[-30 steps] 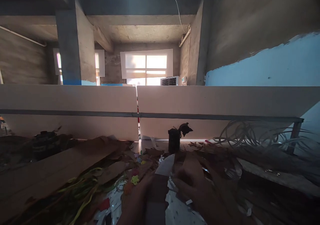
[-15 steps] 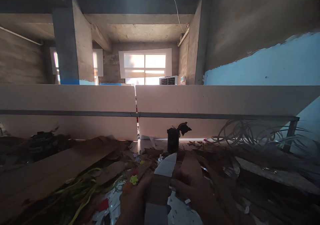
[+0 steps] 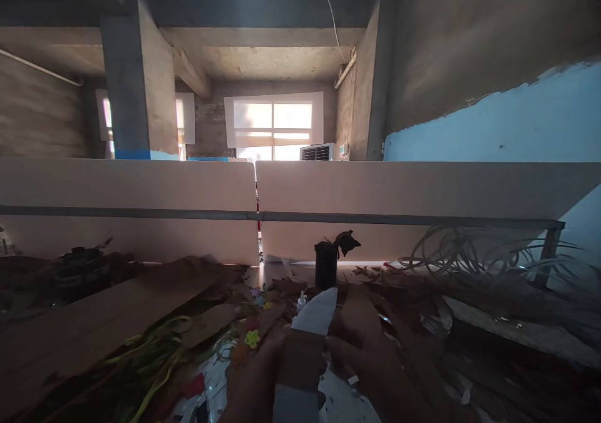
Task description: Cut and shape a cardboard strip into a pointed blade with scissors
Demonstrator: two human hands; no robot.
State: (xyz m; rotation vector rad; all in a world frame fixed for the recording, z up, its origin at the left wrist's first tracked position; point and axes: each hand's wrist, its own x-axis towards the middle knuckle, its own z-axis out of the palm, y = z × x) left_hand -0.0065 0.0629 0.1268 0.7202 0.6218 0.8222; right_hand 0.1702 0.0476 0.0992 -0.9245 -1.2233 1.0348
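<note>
Left hand (image 3: 263, 365) appears to grip a cardboard piece (image 3: 300, 357); the right hand (image 3: 359, 351) curls by its other edge, hold too dark to tell. Its pale far end looks already shaped to a point; what remains is unclear. Beyond stands a black container (image 3: 325, 268).

left hand (image 3: 258, 370): bare | right hand (image 3: 364, 357): bare, fingers uncovered | both: deep shadow, finer detail unreadable
</note>
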